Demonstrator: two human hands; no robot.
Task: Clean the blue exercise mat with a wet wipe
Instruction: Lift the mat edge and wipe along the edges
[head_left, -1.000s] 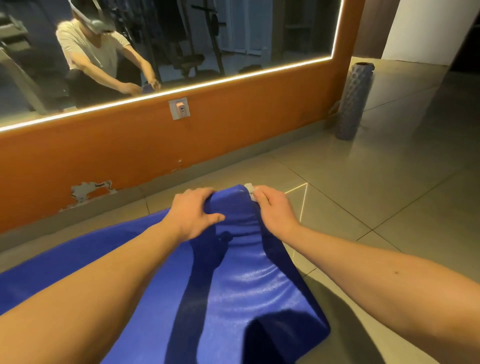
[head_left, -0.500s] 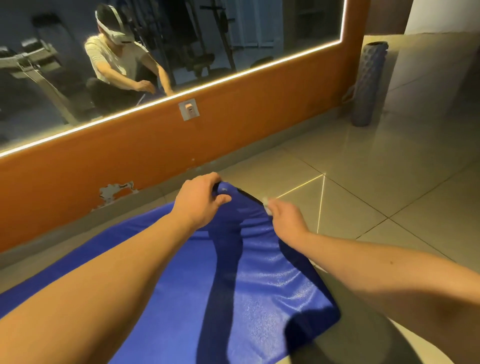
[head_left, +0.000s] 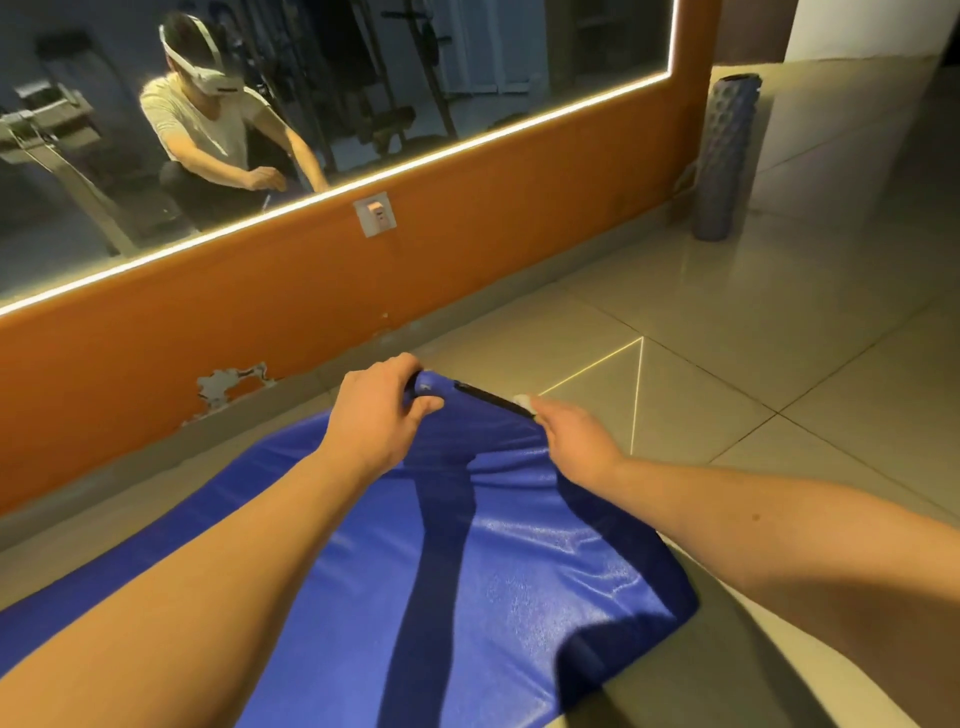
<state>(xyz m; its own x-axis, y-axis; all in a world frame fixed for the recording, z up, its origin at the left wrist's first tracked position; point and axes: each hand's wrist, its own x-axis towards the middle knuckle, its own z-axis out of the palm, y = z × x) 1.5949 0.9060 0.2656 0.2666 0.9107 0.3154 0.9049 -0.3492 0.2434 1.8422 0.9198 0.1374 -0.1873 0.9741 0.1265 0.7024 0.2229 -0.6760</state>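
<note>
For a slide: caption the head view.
Left hand grips the mat by its corner; right hand holds a wipe at the edge.

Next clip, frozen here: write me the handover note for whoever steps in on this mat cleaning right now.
Left hand: grips the far corner of the blue exercise mat, holding it up off the tiled floor.
Right hand: pinches the white wet wipe against the mat's raised far edge, beside the left hand.
The rest of the mat lies flat on the floor toward the person.
Done: the picture does not show how much is already wiped.
Left: probably finish wiping this edge, then lay the mat flat.
</note>
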